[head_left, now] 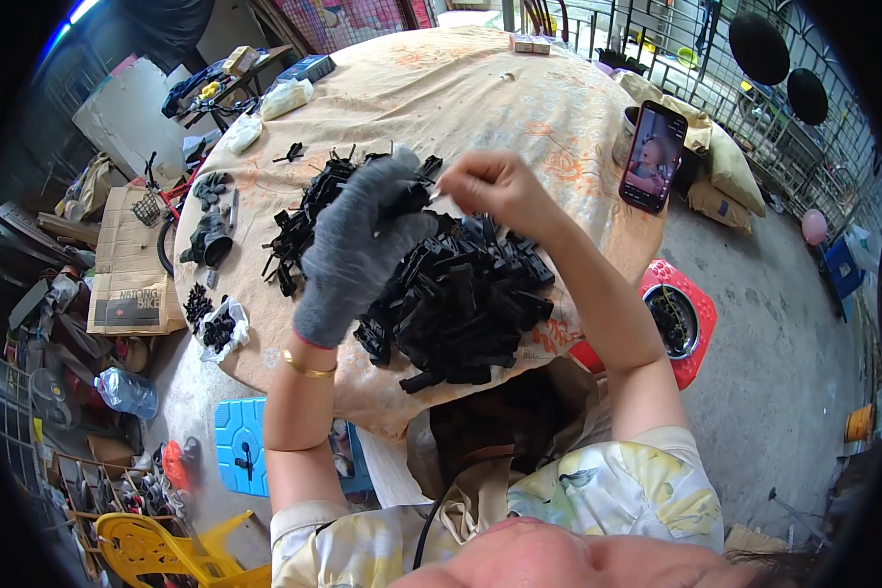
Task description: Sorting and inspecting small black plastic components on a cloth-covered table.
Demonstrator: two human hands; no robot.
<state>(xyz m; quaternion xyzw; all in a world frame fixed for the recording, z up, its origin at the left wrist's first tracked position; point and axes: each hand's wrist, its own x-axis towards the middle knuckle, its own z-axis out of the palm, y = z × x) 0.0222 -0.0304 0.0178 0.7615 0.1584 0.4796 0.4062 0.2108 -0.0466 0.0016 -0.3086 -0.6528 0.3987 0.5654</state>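
Over the heap of black plastic parts (470, 304) on the cloth-covered table (382, 88), my left hand (358, 235) in a grey knitted glove closes round a black part (402, 203). My bare right hand (490, 191) is pinched at the far end of that part, with a small pale tip (437, 195) showing at its fingers; what this is I cannot make out. A second, looser pile of thin black pieces (299, 220) lies beyond and left of my gloved hand, partly hidden by it.
A phone (654, 157) stands at the table's right side. Along the left edge lie dark gloves (209, 240), a white bag of small black bits (223, 328) and a white bundle (286, 98). A red stool (696, 323) holds a round bowl; a blue stool (240, 446) stands below left.
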